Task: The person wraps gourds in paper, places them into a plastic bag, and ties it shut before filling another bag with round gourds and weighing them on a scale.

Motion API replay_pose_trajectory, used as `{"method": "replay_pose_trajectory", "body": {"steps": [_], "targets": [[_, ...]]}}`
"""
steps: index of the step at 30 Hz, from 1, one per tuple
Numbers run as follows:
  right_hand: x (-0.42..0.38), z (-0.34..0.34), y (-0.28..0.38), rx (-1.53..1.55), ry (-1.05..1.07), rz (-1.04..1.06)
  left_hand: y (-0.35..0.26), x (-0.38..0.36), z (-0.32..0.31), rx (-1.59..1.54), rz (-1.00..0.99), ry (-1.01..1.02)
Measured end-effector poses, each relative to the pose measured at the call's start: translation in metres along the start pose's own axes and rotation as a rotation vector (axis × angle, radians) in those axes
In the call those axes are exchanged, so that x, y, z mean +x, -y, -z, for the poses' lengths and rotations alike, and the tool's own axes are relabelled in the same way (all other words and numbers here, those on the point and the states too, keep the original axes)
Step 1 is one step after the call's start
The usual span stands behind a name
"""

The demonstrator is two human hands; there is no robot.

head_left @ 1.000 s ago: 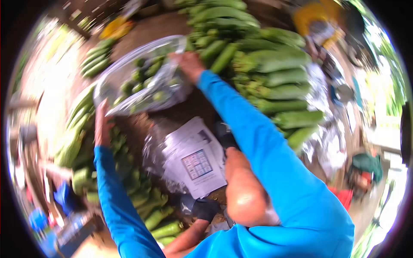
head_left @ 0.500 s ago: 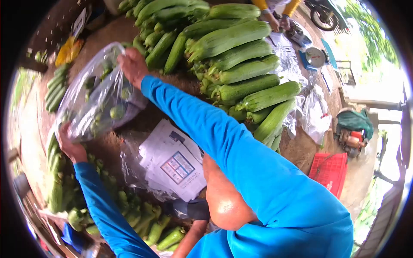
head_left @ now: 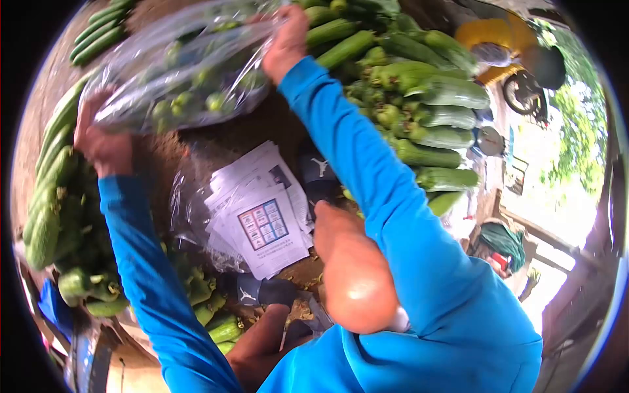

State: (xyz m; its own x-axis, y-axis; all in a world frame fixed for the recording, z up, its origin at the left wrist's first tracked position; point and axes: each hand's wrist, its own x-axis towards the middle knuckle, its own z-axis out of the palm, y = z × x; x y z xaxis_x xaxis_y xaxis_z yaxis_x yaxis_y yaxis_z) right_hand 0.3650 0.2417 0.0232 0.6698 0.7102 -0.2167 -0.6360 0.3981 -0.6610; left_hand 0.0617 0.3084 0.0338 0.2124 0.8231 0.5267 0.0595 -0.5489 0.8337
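Observation:
A clear plastic bag [head_left: 187, 88] with several long green gourds inside stretches between my two hands, their ends showing through the film. My left hand [head_left: 105, 137] grips the bag at its near left edge. At the far right corner, my right hand [head_left: 286, 42] has its fingers closed on the gathered plastic. To the right of that hand lies a large heap of green gourds [head_left: 445, 118]. More gourds [head_left: 46, 226] are stacked below my left hand. Printed sheets of paper [head_left: 262, 219] lie on the ground between my arms, on crumpled clear plastic [head_left: 190, 196].
A few slim green gourds [head_left: 98, 36] lie at the upper left. Beyond the right heap are a person in yellow [head_left: 488, 33], a motorcycle [head_left: 522, 95] and a dial scale [head_left: 490, 141]. Green cloth [head_left: 504, 242] sits at the right. My bare knee [head_left: 360, 288] is close below the papers.
Both hands have moved up in the view, the right one also rightward, and the bag is now stretched wider and more level between them. The view has shifted, and the person in yellow shows more.

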Motion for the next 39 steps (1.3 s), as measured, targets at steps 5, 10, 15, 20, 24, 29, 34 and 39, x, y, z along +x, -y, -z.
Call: {"method": "replay_pose_trajectory", "body": {"steps": [5, 10, 15, 20, 24, 29, 34, 39], "targets": [[-0.021, -0.006, 0.011, -0.08, -0.2, -0.183, -0.047, -0.011, 0.001, 0.42, 0.019, 0.078], [-0.066, -0.003, 0.032, -0.465, -0.344, -0.414, -0.054, -0.054, -0.005, -0.497, 0.881, -0.373], [-0.09, 0.034, 0.007, -0.643, -0.398, -0.483, -0.021, -0.058, 0.026, -0.628, 1.223, -0.436], [-0.109, -0.049, 0.086, -0.388, -0.526, -0.53, -0.13, 0.015, 0.017, -0.597, 1.285, -0.33], [-0.173, -0.081, 0.146, -0.388, -0.426, -0.544, -0.2, 0.013, 0.072, 0.584, 0.637, 0.237], [-0.264, -0.111, 0.218, -0.265, -0.532, -0.844, -0.322, 0.039, 0.071, -0.142, 1.253, -0.228], [-0.315, -0.113, 0.245, -0.213, -0.612, -0.885, -0.375, 0.03, 0.071, 0.511, 0.705, 0.276], [-0.376, -0.11, 0.24, -0.206, -0.712, -0.768, -0.425, 0.01, 0.076, 0.654, 0.579, 0.544]]}}
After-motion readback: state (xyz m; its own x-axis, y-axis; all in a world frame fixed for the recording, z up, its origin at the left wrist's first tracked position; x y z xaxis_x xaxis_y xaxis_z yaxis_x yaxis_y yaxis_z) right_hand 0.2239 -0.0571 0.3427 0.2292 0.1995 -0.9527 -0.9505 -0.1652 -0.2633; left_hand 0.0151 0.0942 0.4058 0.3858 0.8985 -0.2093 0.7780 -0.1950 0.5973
